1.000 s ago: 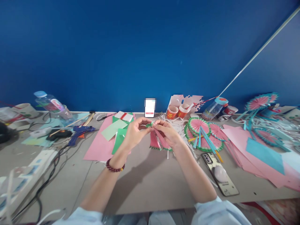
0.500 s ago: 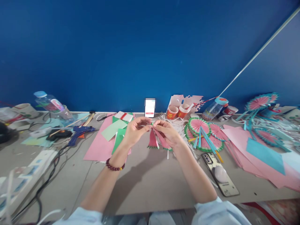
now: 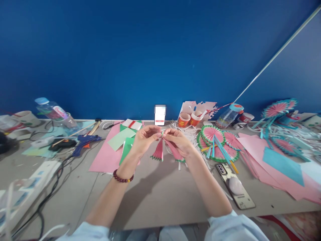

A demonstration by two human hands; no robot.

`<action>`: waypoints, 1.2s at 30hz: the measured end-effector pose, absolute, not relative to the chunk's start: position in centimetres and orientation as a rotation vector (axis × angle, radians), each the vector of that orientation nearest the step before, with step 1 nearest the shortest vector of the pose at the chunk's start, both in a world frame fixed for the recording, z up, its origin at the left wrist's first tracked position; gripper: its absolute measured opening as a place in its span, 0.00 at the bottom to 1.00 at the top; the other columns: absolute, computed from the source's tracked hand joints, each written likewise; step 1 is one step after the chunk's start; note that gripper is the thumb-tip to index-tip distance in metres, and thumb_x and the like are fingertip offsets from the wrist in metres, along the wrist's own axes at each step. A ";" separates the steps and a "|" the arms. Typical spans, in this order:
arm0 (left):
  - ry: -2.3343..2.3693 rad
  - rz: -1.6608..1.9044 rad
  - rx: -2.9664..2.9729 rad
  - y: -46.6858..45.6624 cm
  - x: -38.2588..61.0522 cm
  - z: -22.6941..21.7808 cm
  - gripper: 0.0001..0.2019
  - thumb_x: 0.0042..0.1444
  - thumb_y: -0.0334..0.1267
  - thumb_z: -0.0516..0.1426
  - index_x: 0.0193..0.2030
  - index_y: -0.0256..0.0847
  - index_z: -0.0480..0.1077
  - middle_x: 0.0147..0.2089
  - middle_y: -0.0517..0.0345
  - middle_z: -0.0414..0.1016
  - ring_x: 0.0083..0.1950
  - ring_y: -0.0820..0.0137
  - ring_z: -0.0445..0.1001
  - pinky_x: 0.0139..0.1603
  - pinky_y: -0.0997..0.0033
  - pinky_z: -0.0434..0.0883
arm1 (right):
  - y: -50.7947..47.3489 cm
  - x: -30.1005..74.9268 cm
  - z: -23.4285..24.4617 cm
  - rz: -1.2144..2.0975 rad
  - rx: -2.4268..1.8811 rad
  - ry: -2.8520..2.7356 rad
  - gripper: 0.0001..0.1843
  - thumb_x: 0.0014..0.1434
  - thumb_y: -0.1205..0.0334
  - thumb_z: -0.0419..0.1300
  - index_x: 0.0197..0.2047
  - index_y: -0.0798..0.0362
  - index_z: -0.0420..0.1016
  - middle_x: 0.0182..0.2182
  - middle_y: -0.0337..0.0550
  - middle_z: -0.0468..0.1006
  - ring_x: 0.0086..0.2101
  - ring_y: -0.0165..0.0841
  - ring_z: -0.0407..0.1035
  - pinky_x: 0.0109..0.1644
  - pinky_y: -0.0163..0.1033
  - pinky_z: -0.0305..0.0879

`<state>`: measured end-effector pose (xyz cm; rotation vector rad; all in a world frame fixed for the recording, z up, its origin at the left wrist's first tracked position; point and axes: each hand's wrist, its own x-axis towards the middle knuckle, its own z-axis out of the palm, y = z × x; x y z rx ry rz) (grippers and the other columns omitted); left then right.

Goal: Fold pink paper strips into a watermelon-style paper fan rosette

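My left hand (image 3: 143, 140) and my right hand (image 3: 177, 141) meet above the middle of the grey table (image 3: 155, 197). Both pinch the top of a pleated pink paper fan with a green edge (image 3: 157, 152), which hangs down in two halves below my fingers. A bead bracelet (image 3: 121, 177) circles my left wrist. Several finished watermelon-style paper fans (image 3: 215, 142) with blue and yellow sticks lie just right of my right hand.
Pink and green paper sheets (image 3: 110, 150) lie at the left, more pink and blue sheets (image 3: 278, 160) at the right. A phone (image 3: 235, 185) lies near the front edge; another (image 3: 159, 115) leans on the blue wall. A blue glue gun (image 3: 84, 142), cables, bottles and red cups (image 3: 190, 119) line the back.
The left half of the pleated fan has swung down and to the left, spreading away from the right half. My hands stay pinched together at its top.
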<state>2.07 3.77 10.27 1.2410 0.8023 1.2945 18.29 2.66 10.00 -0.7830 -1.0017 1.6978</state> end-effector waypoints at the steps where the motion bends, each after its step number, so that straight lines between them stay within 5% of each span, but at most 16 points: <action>1: 0.807 1.298 1.243 3.8 2.1 10.3 0.14 0.39 0.39 0.69 0.35 0.39 0.76 0.31 0.56 0.77 0.34 0.71 0.74 0.34 0.73 0.74 | 2.7 18.3 10.0 1.690 -0.791 -1.004 0.14 0.43 0.59 0.72 0.28 0.53 0.70 0.21 0.32 0.72 0.20 0.23 0.63 0.23 0.30 0.55; 36: 0.847 1.268 1.214 4.0 1.6 10.2 0.13 0.44 0.38 0.66 0.38 0.39 0.75 0.32 0.58 0.75 0.32 0.74 0.71 0.32 0.74 0.69 | 3.2 17.8 9.0 1.763 -0.822 -0.945 0.16 0.41 0.57 0.72 0.29 0.55 0.73 0.21 0.34 0.74 0.21 0.22 0.65 0.26 0.29 0.60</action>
